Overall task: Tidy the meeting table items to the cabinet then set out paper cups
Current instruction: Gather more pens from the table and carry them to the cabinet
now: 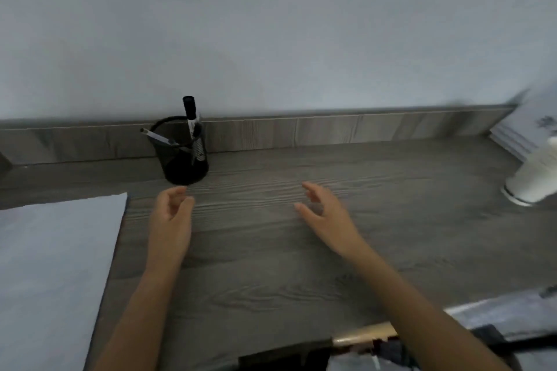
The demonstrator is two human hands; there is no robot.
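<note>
Ahead, a black pen pot (pixel 185 159) stands on the tabletop (pixel 271 250), paper (pixel 54 250) left, white cup (pixel 532 178) right; left grip (pixel 171 214) and right grip (pixel 325 211) hover loose, holding nothing.

A black mesh pen holder (pixel 184 156) is standing upright, holding a black-capped marker (pixel 190 113) that is pointing up and a pale pen (pixel 156 137) that is leaning left. Far to the holder's right, a blurred white object, seemingly stacked paper cups (pixel 533 178), is tilting; booklets (pixel 530 129) are lying just behind it. A white sheet (pixel 51 265) is lying flat at the holder's near left.
</note>
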